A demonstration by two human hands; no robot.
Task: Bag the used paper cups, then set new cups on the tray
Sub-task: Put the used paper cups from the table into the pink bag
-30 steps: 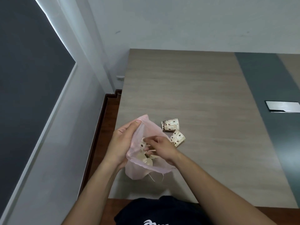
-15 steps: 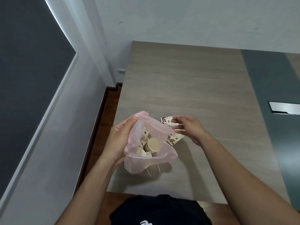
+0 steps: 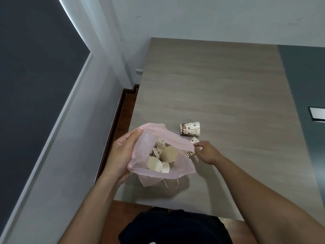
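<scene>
A thin pink plastic bag [image 3: 177,169] stands open on the wooden table [image 3: 219,81] near its front left corner. Several used paper cups [image 3: 166,154] with a brown bean print lie inside it. My left hand [image 3: 121,154] is shut on the bag's left rim and holds the mouth open. My right hand [image 3: 206,152] grips a used cup [image 3: 194,140] lying on the table at the bag's right edge; the cup is partly hidden by the bag and my fingers. One more used cup [image 3: 190,128] lies on its side just beyond. No tray or new cups are in view.
A dark grey strip [image 3: 302,88] runs along the table's right side, with a metal hatch [image 3: 317,114] set in it. A white wall and a dark window lie to the left. The table's left and front edges are close to the bag.
My right hand left the bag's mouth, reached right to the cups on the table, and closed on the nearer one. The left hand kept hold of the bag.
</scene>
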